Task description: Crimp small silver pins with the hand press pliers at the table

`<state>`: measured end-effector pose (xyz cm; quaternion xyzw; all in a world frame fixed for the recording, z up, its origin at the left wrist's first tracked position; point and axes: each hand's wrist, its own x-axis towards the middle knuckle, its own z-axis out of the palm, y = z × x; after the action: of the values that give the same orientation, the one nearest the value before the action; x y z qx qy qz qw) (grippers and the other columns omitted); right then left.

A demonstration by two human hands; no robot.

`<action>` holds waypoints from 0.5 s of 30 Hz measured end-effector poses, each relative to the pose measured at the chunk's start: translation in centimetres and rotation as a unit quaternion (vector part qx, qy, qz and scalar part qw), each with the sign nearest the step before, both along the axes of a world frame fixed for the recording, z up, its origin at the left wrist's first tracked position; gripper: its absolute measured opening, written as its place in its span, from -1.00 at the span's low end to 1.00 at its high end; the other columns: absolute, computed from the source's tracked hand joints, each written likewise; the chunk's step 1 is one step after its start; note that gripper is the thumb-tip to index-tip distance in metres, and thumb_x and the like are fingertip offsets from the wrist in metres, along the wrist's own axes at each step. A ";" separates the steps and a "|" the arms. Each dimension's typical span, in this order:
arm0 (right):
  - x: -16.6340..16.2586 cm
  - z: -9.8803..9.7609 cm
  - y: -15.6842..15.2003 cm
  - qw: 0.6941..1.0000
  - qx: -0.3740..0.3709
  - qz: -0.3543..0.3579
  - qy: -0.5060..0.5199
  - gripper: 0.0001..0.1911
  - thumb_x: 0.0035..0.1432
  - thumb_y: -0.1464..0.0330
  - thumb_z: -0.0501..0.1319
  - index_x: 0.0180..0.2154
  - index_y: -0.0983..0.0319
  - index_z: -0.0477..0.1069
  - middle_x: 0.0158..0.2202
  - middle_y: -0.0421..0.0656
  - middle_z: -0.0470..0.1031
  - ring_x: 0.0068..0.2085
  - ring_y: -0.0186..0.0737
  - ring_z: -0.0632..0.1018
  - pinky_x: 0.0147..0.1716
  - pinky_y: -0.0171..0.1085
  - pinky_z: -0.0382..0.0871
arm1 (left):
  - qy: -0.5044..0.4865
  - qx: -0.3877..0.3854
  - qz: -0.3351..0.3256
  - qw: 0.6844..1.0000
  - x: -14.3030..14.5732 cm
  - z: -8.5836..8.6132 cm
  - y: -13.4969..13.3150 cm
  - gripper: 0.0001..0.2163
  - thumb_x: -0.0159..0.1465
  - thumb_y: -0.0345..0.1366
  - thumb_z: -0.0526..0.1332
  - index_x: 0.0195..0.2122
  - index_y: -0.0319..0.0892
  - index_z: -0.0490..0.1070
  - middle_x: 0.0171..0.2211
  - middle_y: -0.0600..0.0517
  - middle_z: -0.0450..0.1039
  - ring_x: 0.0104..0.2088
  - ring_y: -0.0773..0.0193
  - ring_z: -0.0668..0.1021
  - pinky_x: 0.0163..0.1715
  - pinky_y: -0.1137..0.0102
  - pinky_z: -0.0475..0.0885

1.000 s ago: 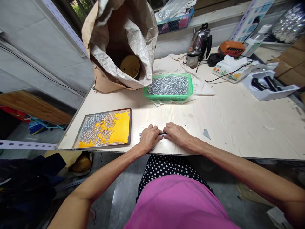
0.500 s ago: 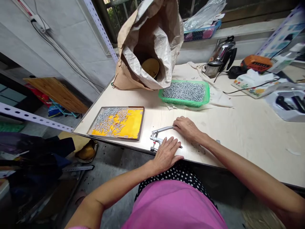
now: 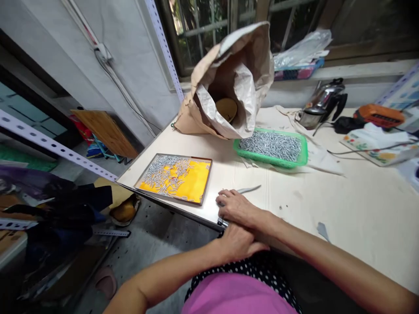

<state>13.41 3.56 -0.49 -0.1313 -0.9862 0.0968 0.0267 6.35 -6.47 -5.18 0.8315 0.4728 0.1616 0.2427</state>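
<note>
Metal spring-loaded hand pliers [image 3: 249,190] lie at the table's front edge, one grey handle sticking out to the right. My right hand [image 3: 238,207] is curled over the head end of the pliers, covering most of it. Just below, my left hand [image 3: 236,242] rests at the edge beneath my right wrist, its thumb pointing right. The fingers of my left hand are hidden behind the right one. To the left is a shallow tray [image 3: 205,185] with a yellow bottom and many small silvery metal pieces [image 3: 163,171] scattered in it.
A green basket [image 3: 271,160] full of similar metal pieces [image 3: 270,145] stands behind my hands. Beside it an open paper sack [image 3: 193,115] leans near the window. A metal kettle [image 3: 324,102] and an orange tool battery [image 3: 379,115] are at the back right. A grey scrap [image 3: 322,230] lies on the right.
My right hand has moved left from the handle's end onto the pliers' head, crossing above my left hand. The camera view has shifted, so the table things appear lower and further right.
</note>
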 end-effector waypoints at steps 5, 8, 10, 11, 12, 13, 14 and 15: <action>-1.3 -1.3 0.6 1.000 -0.013 0.024 -0.006 -0.91 0.20 0.34 0.26 -0.32 0.20 0.55 -0.16 -0.09 0.52 -0.02 -0.09 0.38 -0.11 -0.11 0.20 | -0.001 -0.011 -0.013 1.000 -0.3 0.0 -0.1 -0.28 0.30 0.15 0.10 0.27 -0.35 0.21 0.20 -0.32 0.32 0.18 -0.15 0.41 0.16 0.10 0.32; -0.9 -1.2 0.7 0.999 -0.044 0.021 0.010 -0.91 0.24 0.36 0.23 -0.29 0.21 0.51 -0.13 -0.11 0.52 -0.07 -0.14 0.40 -0.11 -0.12 0.19 | 0.015 -0.014 -0.020 1.000 -0.4 0.0 0.2 -0.24 0.27 0.19 0.09 0.26 -0.39 0.22 0.19 -0.36 0.33 0.19 -0.19 0.40 0.15 0.09 0.33; -0.5 -0.8 0.6 0.998 -0.061 0.014 0.014 -0.90 0.27 0.36 0.20 -0.29 0.20 0.49 -0.13 -0.12 0.53 -0.07 -0.15 0.41 -0.10 -0.13 0.18 | 0.025 -0.007 -0.028 0.999 -0.5 -0.4 0.6 -0.22 0.26 0.20 0.11 0.28 -0.37 0.21 0.17 -0.34 0.35 0.18 -0.21 0.40 0.14 0.06 0.33; -0.4 -0.5 0.5 0.998 -0.066 0.009 0.013 -0.88 0.28 0.37 0.19 -0.30 0.20 0.49 -0.15 -0.12 0.53 -0.08 -0.15 0.41 -0.11 -0.13 0.19 | 0.028 -0.002 -0.033 0.999 -0.5 -0.5 0.9 -0.23 0.26 0.19 0.12 0.29 -0.35 0.19 0.16 -0.32 0.37 0.18 -0.22 0.40 0.14 0.06 0.33; -0.3 -0.2 0.4 0.997 -0.074 0.006 0.011 -0.87 0.28 0.38 0.18 -0.32 0.20 0.48 -0.17 -0.12 0.54 -0.09 -0.15 0.41 -0.11 -0.13 0.20 | 0.030 0.003 -0.039 0.999 -0.5 -0.7 1.2 -0.24 0.26 0.18 0.13 0.30 -0.32 0.18 0.16 -0.29 0.38 0.17 -0.21 0.41 0.14 0.05 0.32; -0.4 0.2 0.2 0.996 -0.087 0.008 0.010 -0.87 0.27 0.38 0.18 -0.33 0.19 0.48 -0.20 -0.13 0.54 -0.10 -0.15 0.42 -0.11 -0.14 0.21 | 0.030 0.010 -0.045 0.998 -0.5 -0.9 1.6 -0.26 0.26 0.16 0.14 0.31 -0.28 0.17 0.16 -0.25 0.39 0.17 -0.20 0.41 0.15 0.06 0.32; -0.6 0.5 0.0 0.994 -0.103 0.014 0.015 -0.88 0.26 0.38 0.19 -0.33 0.18 0.48 -0.21 -0.14 0.54 -0.11 -0.15 0.43 -0.10 -0.14 0.23 | 0.031 0.019 -0.049 0.998 -0.5 -0.9 1.9 -0.30 0.28 0.13 0.14 0.32 -0.22 0.16 0.17 -0.19 0.39 0.17 -0.17 0.42 0.15 0.09 0.32; -0.8 0.9 -0.1 0.992 -0.120 0.019 0.027 -0.90 0.25 0.38 0.20 -0.33 0.18 0.48 -0.23 -0.15 0.54 -0.13 -0.16 0.44 -0.09 -0.15 0.24 | 0.034 0.029 -0.052 0.998 -0.4 -0.9 2.1 -0.34 0.29 0.09 0.14 0.33 -0.13 0.17 0.17 -0.12 0.40 0.16 -0.12 0.43 0.15 0.14 0.33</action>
<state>12.59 3.44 0.43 -0.1121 -0.9688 0.2182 0.0353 5.93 -4.32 -6.07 0.8668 0.4318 0.1337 0.2104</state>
